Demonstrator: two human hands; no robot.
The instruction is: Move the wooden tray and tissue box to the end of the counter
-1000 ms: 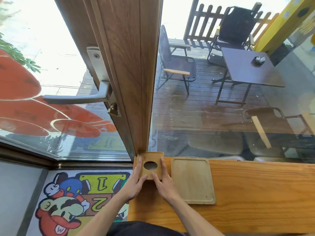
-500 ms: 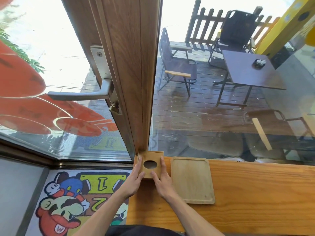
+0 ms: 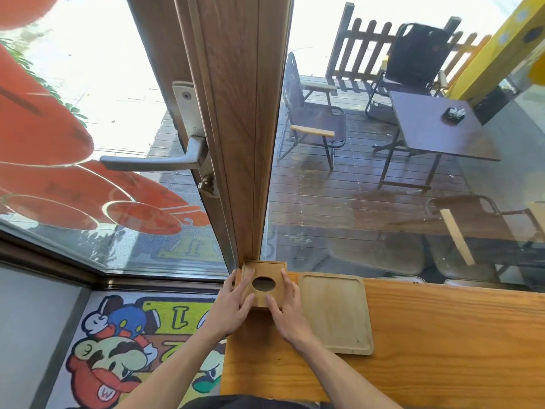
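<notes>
A square wooden tissue box (image 3: 263, 273) with an oval hole in its top stands at the far left end of the wooden counter (image 3: 427, 335), against the window post. My left hand (image 3: 233, 308) clasps its left side and my right hand (image 3: 287, 309) clasps its right side, fingers reaching over the top edge. The flat wooden tray (image 3: 334, 312) lies empty on the counter just right of the box, close beside my right hand.
A wooden door post (image 3: 241, 128) with a metal lever handle (image 3: 153, 162) rises behind the box. Glass panes close off the counter's far side; chairs and a table stand on the deck outside. A cartoon floor mat (image 3: 126, 349) lies below the counter's left end.
Both hands stay on the tissue box, which sits in nearly the same spot against the post. The view has shifted slightly; the tray has not moved.
</notes>
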